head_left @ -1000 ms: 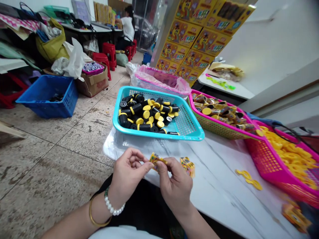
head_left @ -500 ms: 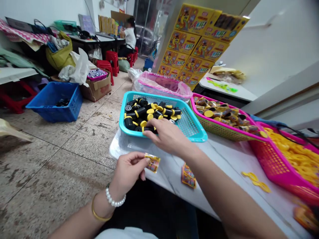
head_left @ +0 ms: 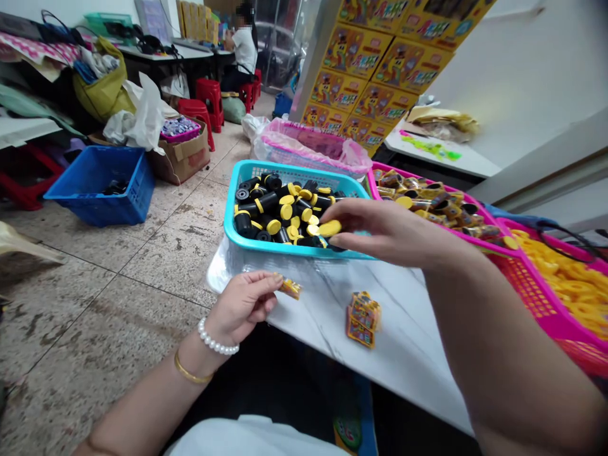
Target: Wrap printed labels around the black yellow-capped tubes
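Observation:
My left hand is closed in a pinch on a small printed plastic sleeve, yellow and orange, held just above the table's near edge. At the right part of a turquoise basket, my right hand grips a black canister with a yellow cap; its black body is mostly hidden by the fingers. Black canisters with yellow caps lie jumbled in the basket. On the marbled white table, right of my left hand, rests a small pile of printed sleeves.
Right of the turquoise basket stand a pink basket of wrapped canisters and another with yellow plastic rings. Behind are a pink-lined basket and stacked yellow boxes. A blue crate sits on the floor. A person sits far back.
My right hand has moved right across the basket and closed on a canister. My left hand has tilted its sleeve, now seen more edge-on. My right arm now hides the loose yellow rings.

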A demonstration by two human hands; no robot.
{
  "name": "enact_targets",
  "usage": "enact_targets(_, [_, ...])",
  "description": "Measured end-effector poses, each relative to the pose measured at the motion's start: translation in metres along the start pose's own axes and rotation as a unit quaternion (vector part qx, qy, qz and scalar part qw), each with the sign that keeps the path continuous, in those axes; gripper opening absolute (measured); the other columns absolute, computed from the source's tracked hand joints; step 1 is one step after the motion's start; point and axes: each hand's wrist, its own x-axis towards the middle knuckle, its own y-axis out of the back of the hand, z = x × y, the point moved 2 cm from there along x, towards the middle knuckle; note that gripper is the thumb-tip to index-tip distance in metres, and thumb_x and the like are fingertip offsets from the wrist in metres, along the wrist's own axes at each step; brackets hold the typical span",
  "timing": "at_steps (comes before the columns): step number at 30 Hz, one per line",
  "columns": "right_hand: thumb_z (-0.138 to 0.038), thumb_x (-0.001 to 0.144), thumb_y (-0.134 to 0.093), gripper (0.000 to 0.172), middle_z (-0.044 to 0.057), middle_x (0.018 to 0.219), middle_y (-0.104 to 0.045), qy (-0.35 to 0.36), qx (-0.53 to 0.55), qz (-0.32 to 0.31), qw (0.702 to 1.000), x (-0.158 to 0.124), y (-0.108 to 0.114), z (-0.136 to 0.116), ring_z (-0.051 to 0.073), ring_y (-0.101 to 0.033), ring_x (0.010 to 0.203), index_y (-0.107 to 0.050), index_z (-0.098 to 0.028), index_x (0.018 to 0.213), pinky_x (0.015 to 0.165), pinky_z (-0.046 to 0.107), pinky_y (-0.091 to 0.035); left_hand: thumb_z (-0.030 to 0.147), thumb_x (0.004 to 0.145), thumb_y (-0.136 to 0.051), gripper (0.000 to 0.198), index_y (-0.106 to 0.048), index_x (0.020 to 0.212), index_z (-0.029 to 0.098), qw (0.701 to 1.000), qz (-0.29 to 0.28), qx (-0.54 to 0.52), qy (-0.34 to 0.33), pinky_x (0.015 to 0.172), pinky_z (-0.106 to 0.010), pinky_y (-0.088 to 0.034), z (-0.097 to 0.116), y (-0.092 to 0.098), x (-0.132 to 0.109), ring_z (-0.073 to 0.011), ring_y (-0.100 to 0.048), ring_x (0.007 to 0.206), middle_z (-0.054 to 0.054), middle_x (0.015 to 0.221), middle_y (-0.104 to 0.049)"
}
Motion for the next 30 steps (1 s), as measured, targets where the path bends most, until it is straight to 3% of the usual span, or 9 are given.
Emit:
enact_targets(2, [-0.042,0.080,-0.073,0.038,0.005,0.092,-0.072,-0.049,0.150,0.079,0.984,-0.029,-0.010,-0.004,0.019,-0.070,0.072,-0.066,-0.022,0.111,0.060,0.029,-0.057,0.035,0.056,-0.093,0.040,-0.068,0.074,0.012,0.999,0.009,-0.033,0.008,0.033,-0.011,-0.012,-0.001,-0.002,0.004,-0.0012,-0.037,0.040,0.005,0.050,-0.053])
enact_targets(5, [-0.043,0.082,-0.076,0.046,0.008,0.100,-0.074,-0.082,0.294,0.128,0.944,-0.070,-0.040,-0.010,0.024,-0.075,0.087,-0.065,-0.024,0.123,0.071,0.033,-0.062,0.035,0.052,-0.095,0.044,-0.067,0.077,0.011,0.998,0.017,-0.052,0.014,0.032,-0.011,-0.013,-0.003,-0.007,0.010,-0.0004,-0.039,0.038,0.002,0.057,-0.061])
enact_targets(7, [-0.044,0.084,-0.076,0.040,0.008,0.102,-0.075,-0.094,0.336,0.160,0.923,-0.089,-0.063,-0.012,0.024,-0.074,0.093,-0.070,-0.026,0.119,0.077,0.033,-0.061,0.035,0.052,-0.095,0.045,-0.067,0.077,0.012,0.998,0.024,-0.049,0.011,0.031,-0.011,-0.014,-0.006,-0.012,0.013,-0.0003,-0.038,0.036,0.003,0.055,-0.060])
enact_targets(9, [-0.046,0.083,-0.077,0.036,0.006,0.099,-0.075,-0.111,0.368,0.210,0.899,-0.100,-0.082,-0.011,0.022,-0.073,0.088,-0.074,-0.027,0.113,0.072,0.029,-0.061,0.035,0.054,-0.094,0.043,-0.066,0.076,0.012,0.999,0.030,-0.042,0.010,0.031,-0.011,-0.014,-0.009,-0.017,0.015,-0.0004,-0.036,0.033,0.005,0.049,-0.055])
enact_targets(13, [-0.047,0.078,-0.081,0.037,0.004,0.100,-0.075,-0.131,0.409,0.301,0.852,-0.103,-0.104,-0.009,0.020,-0.072,0.086,-0.073,-0.028,0.109,0.072,0.029,-0.061,0.032,0.058,-0.092,0.038,-0.067,0.076,0.010,0.999,0.018,-0.034,0.019,0.031,-0.010,-0.016,-0.013,-0.027,0.017,-0.0003,-0.039,0.034,0.004,0.050,-0.056])
enact_targets(16, [-0.044,0.079,-0.081,0.034,0.007,0.110,-0.075,-0.123,0.409,0.304,0.852,-0.099,-0.109,-0.011,0.025,-0.071,0.101,-0.072,-0.025,0.106,0.085,0.037,-0.061,0.028,0.061,-0.090,0.033,-0.066,0.074,0.010,0.998,0.007,-0.056,0.030,0.031,-0.009,-0.016,-0.014,-0.030,0.017,0.0006,-0.041,0.035,0.001,0.059,-0.062])
enact_targets(22, [-0.030,0.084,-0.077,0.024,0.009,0.115,-0.075,-0.143,0.304,0.362,0.870,-0.100,-0.111,-0.021,0.025,-0.070,0.108,-0.068,-0.023,0.106,0.096,0.040,-0.057,0.023,0.065,-0.086,0.027,-0.062,0.070,0.011,0.995,-0.006,-0.087,0.041,0.030,-0.010,-0.014,-0.015,-0.032,0.016,0.0015,-0.038,0.033,0.000,0.062,-0.064])
enact_targets(28, [-0.029,0.088,-0.071,0.019,0.007,0.107,-0.078,-0.139,0.323,0.349,0.869,-0.096,-0.120,-0.027,0.019,-0.075,0.087,-0.059,-0.024,0.103,0.075,0.028,-0.060,0.029,0.064,-0.086,0.031,-0.061,0.067,0.011,0.995,-0.001,-0.086,0.048,0.029,-0.012,-0.013,-0.016,-0.028,0.016,0.0003,-0.036,0.031,0.000,0.057,-0.061])
enact_targets(30, [-0.029,0.090,-0.069,0.017,0.006,0.106,-0.078,-0.140,0.328,0.335,0.872,-0.096,-0.122,-0.026,0.018,-0.075,0.088,-0.060,-0.024,0.103,0.077,0.027,-0.059,0.027,0.063,-0.086,0.031,-0.061,0.068,0.011,0.995,0.005,-0.087,0.049,0.029,-0.012,-0.013,-0.017,-0.025,0.017,0.0007,-0.035,0.031,0.000,0.058,-0.062])
